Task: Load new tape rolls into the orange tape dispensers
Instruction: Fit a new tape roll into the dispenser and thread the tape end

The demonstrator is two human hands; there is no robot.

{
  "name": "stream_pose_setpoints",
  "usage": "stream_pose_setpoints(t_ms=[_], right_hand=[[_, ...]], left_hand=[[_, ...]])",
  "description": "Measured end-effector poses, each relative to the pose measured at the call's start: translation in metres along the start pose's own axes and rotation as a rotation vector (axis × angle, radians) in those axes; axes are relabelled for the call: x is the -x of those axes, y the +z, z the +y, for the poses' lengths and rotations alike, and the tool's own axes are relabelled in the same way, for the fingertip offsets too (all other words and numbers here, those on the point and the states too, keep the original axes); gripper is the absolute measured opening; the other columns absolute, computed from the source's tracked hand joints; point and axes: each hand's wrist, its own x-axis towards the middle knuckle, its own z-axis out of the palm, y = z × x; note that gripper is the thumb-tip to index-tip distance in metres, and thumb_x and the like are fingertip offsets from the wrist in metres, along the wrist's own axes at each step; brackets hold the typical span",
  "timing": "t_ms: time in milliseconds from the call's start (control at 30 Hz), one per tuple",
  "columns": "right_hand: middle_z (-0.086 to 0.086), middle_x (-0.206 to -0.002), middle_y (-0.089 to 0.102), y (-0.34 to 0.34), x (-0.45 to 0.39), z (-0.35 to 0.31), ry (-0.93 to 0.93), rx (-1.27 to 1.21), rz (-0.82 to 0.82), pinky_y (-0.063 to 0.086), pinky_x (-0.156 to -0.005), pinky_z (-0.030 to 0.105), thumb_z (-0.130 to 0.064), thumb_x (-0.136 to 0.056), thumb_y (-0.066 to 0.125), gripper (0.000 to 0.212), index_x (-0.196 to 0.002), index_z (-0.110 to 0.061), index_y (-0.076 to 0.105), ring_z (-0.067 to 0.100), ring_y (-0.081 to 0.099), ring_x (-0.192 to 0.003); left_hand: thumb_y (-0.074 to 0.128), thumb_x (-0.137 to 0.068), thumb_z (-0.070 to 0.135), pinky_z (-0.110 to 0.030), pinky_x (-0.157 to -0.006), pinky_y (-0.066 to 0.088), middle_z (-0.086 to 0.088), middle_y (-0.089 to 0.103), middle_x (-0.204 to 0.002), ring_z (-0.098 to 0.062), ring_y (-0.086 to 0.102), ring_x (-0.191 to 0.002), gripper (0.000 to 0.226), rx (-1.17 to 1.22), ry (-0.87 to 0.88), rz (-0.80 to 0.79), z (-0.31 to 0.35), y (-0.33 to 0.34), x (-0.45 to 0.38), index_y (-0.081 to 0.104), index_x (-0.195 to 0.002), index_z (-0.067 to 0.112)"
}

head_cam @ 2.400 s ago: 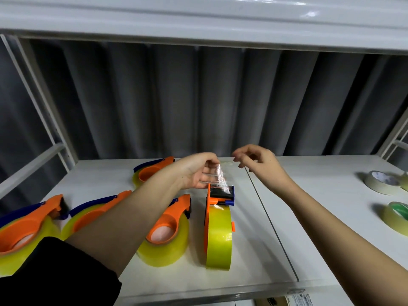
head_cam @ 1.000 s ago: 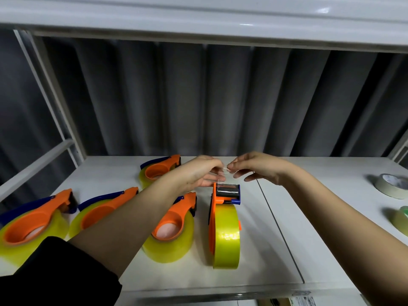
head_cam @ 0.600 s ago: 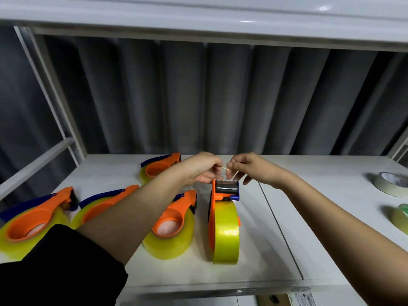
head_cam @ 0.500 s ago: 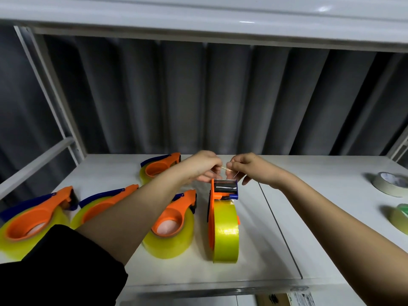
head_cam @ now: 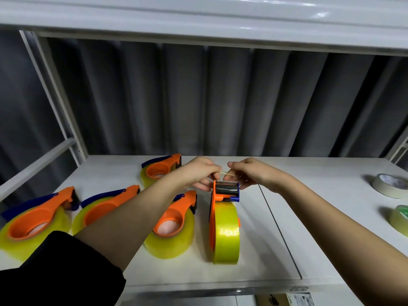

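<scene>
Head view. An orange tape dispenser (head_cam: 223, 219) stands on edge on the white shelf (head_cam: 320, 228), loaded with a yellow-tinted clear tape roll (head_cam: 227, 234); its serrated cutter end points away from the camera. Just above that cutter, the left hand (head_cam: 195, 173) and the right hand (head_cam: 251, 173) meet, each pinching one end of a thin, twisted strip of tape (head_cam: 225, 172) stretched between their fingertips. Both hands have fingers curled around the strip; the lower fingers of each sit beside the dispenser's head, contact unclear. The left forearm crosses over three further loaded orange dispensers lying flat: one near the left edge (head_cam: 36, 219), one beside it (head_cam: 103, 208), one just left of the upright unit (head_cam: 174, 224). A fourth flat dispenser (head_cam: 160, 170) lies farther back, near the left hand. At the right edge, well apart, a cream tape roll (head_cam: 389, 185) and a partly cut-off green-cored roll (head_cam: 400, 219) lie flat. A black sleeve (head_cam: 55, 270) covers the left upper arm.
</scene>
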Motion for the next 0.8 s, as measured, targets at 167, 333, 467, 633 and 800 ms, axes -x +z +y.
stream_pose_setpoints(t_ms=[167, 333, 467, 633, 800], right_hand=[[0.004, -0.082, 0.069, -0.001, -0.002, 0.009, -0.023, -0.021, -0.02, 0.054, -0.071, 0.026, -0.039, -0.092, 0.058, 0.033, -0.099, -0.007, 0.064, 0.015, 0.063, -0.076], [0.003, -0.079, 0.067, -0.002, -0.003, 0.014, -0.023, -0.042, -0.059, 0.053, -0.07, 0.023, -0.032, -0.092, 0.06, 0.022, -0.085, -0.011, 0.06, 0.012, 0.062, -0.075], [0.001, -0.079, 0.066, -0.002, -0.003, 0.014, -0.023, -0.041, -0.07, 0.052, -0.068, 0.022, -0.031, -0.094, 0.057, 0.021, -0.085, -0.012, 0.059, 0.01, 0.06, -0.073], [0.002, -0.082, 0.066, -0.004, -0.007, 0.01, 0.068, -0.048, -0.128, 0.052, -0.07, 0.022, -0.027, -0.095, 0.055, 0.017, -0.088, -0.012, 0.061, 0.01, 0.06, -0.074], [-0.002, -0.077, 0.065, -0.007, -0.013, 0.012, 0.195, -0.186, -0.229, 0.049, -0.061, 0.019, -0.022, -0.096, 0.05, 0.018, -0.09, -0.016, 0.067, 0.008, 0.058, -0.068]], left_hand=[[0.054, -0.092, 0.023, -0.03, -0.073, 0.058, -0.019, 0.071, -0.101, -0.026, 0.071, -0.086, 0.017, -0.008, -0.014, 0.005, 0.001, 0.002, 0.0, 0.062, -0.083, 0.013], [0.052, -0.094, 0.025, -0.028, -0.069, 0.057, -0.019, 0.071, -0.089, -0.022, 0.066, -0.072, 0.021, -0.005, -0.035, 0.006, 0.001, 0.004, 0.001, 0.06, -0.079, 0.011], [0.045, -0.098, 0.03, -0.022, -0.053, 0.047, -0.001, 0.057, -0.057, -0.005, 0.054, -0.038, 0.031, -0.049, -0.005, 0.034, 0.001, 0.006, 0.001, 0.054, -0.073, 0.013], [0.042, -0.097, 0.043, -0.035, -0.07, 0.052, -0.003, 0.06, -0.073, -0.018, 0.061, -0.066, 0.032, -0.079, 0.06, 0.158, -0.015, 0.009, 0.006, 0.049, -0.078, 0.018], [0.042, -0.096, 0.046, -0.026, -0.061, 0.047, -0.004, 0.057, -0.067, -0.016, 0.06, -0.061, 0.04, -0.04, -0.145, 0.0, -0.041, 0.016, 0.037, 0.052, -0.075, 0.014]])
